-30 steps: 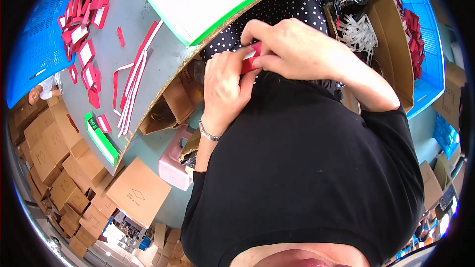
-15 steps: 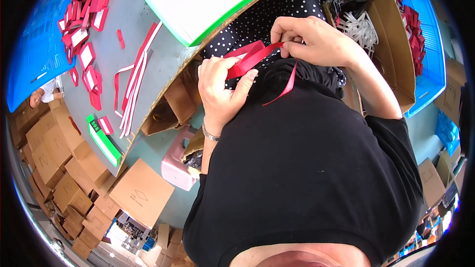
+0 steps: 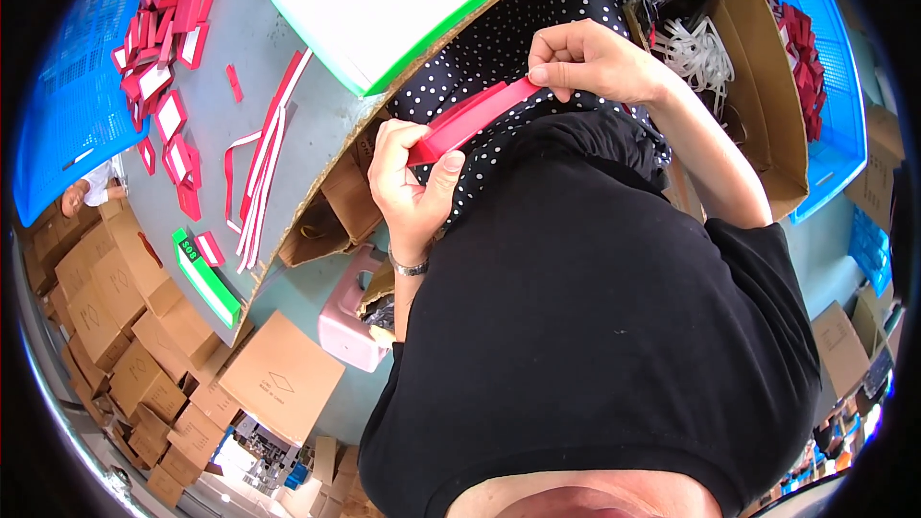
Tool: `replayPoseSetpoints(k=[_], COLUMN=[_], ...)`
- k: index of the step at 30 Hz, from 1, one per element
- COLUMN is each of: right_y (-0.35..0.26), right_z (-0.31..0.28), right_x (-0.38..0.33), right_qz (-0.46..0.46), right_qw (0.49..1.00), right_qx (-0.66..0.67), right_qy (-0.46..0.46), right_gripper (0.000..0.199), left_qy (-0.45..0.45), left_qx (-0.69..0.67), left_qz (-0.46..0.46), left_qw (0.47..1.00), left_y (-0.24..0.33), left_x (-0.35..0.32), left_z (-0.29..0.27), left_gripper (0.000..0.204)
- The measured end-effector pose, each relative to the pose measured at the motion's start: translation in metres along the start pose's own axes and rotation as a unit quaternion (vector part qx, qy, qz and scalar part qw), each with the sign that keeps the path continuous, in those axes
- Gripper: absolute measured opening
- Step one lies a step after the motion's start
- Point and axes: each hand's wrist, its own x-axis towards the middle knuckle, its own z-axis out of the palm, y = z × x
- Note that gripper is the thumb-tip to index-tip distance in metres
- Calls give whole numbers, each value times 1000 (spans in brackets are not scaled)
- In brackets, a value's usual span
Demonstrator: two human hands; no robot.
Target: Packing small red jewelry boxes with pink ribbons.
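Left hand: fingers and thumb of the left hand (image 3: 403, 192) clamped on the near-left end of the red piece.
Right hand: thumb and fingertips of the right hand (image 3: 597, 65) pinched together on the red strip.
Red piece: the red piece (image 3: 443, 137) is between the hands, over the polka-dot cloth (image 3: 552, 14).
Red strip: the red strip (image 3: 510, 100) runs straight from the piece to the right hand.
Worktop, left: red-and-white pieces (image 3: 173, 117) lie on the worktop (image 3: 213, 168), beside white-and-red bands (image 3: 261, 173).
Far right: an open carton (image 3: 763, 86) holds white strips (image 3: 696, 53).
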Motion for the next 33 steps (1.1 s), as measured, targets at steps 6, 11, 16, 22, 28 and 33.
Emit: replayPoseSetpoints(k=[6,11,16,22,28,33], right_y=[5,9,10,-11,-24,-17], right_z=[6,7,9,23,39,48], right_x=[1,2,2,-4,-2,3], right_qz=[-6,-16,1,43,3,-92], right_qw=[1000,1000,1000,993,995,952], right_qx=[7,1,-12,106,90,-283], right_qy=[18,26,8,-19,-49,67], right_gripper=[20,19,15,27,12,8], left_qy=[0,5,16,88,71,-41], left_qx=[-43,-102,-159,-324,-452,120], left_qz=[-21,-14,-25,-40,-55,25], left_qw=[999,995,987,941,887,992], left_y=[-5,-10,-15,-32,-47,-30], left_x=[-5,-5,-8,-7,-7,8], left_z=[2,7,12,21,28,17], left_gripper=[39,39,28,20,23,29])
